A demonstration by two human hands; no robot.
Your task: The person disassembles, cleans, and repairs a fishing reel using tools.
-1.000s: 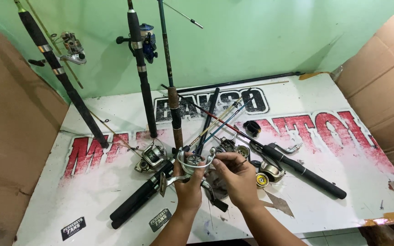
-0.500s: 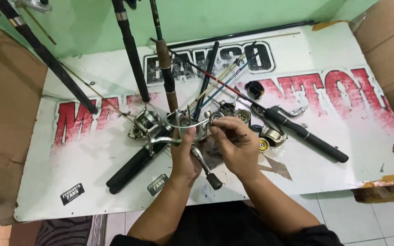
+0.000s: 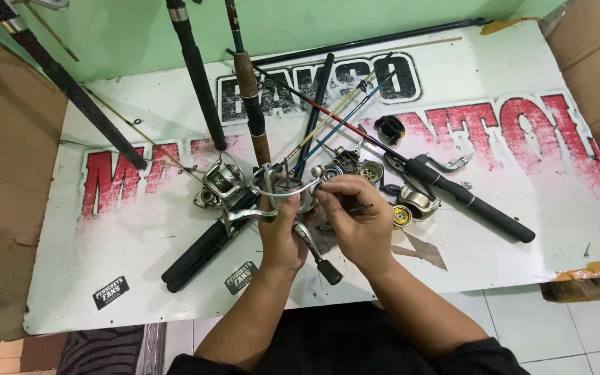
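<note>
Right now the left hand (image 3: 280,236) closes its grip around a silver reel (image 3: 287,189), held just above the worktop (image 3: 508,257), its handle (image 3: 317,253) hanging down toward the person. Meanwhile the right hand (image 3: 359,219) pinches a thin dark tool (image 3: 364,207) at the reel's side, fingertips shut on it. Rods (image 3: 196,76) fan out behind, a second reel (image 3: 222,180) lies just left, and a small gold spool (image 3: 403,216) sits close to the right hand. Likely risks: the tool could slip off its mark, or a loosened small part could drop among the clutter, since the reel is held in the air rather than braced.
</note>
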